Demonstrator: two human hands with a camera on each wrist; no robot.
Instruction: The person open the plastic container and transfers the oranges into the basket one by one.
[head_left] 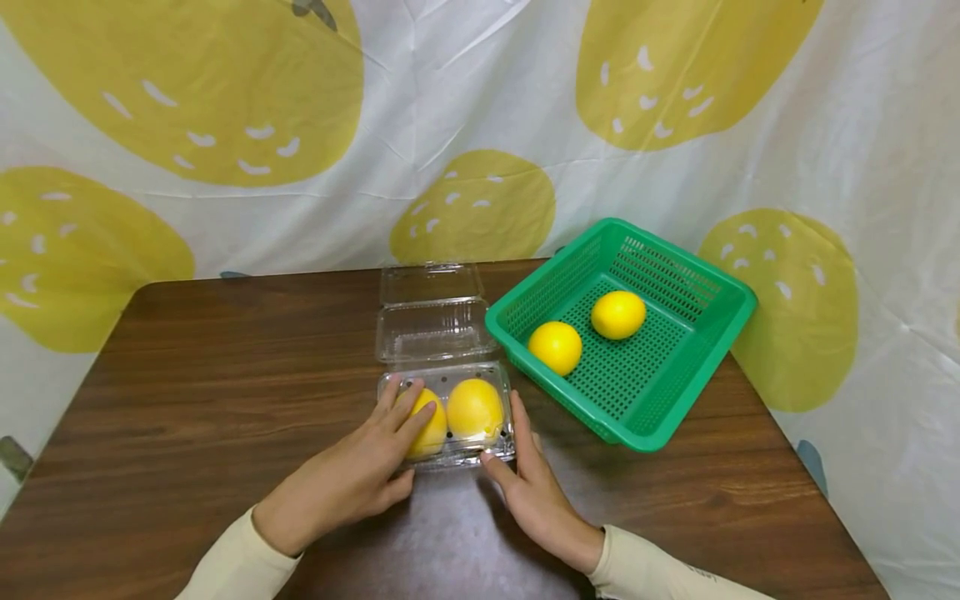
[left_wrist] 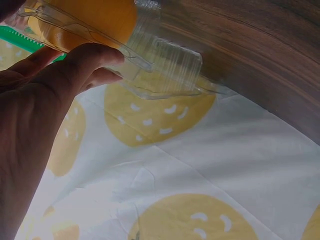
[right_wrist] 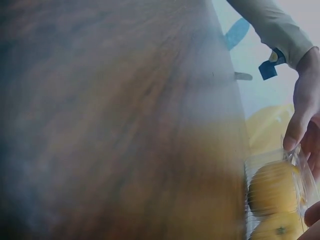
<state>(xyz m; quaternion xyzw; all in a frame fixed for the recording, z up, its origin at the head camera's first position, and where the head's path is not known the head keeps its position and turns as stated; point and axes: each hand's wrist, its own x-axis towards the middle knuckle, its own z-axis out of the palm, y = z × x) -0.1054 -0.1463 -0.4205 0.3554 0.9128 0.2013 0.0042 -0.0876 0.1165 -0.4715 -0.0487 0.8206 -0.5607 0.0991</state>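
Note:
Two round yellow fruits (head_left: 476, 410) sit side by side in a clear plastic container (head_left: 459, 377) with small holes. My left hand (head_left: 367, 458) lies over its left end, fingers spread across the left fruit (head_left: 430, 437) and thumb at the front edge. At the right end, my right hand (head_left: 536, 492) holds the corner, with its thumb at the front and fingers along the side. The right wrist view shows both fruits (right_wrist: 272, 187) through the plastic. In the left wrist view, an orange-looking fruit (left_wrist: 90, 22) is behind a clear wall, with fingers (left_wrist: 102, 54) beside it.
Behind the container lie more clear plastic sections (head_left: 431, 329); whether they are joined to it I cannot tell. A green perforated basket (head_left: 693, 400) stands on the right with two more yellow fruits (head_left: 618, 314). A fruit-patterned cloth (head_left: 300, 229) hangs behind the wooden table (head_left: 225, 375).

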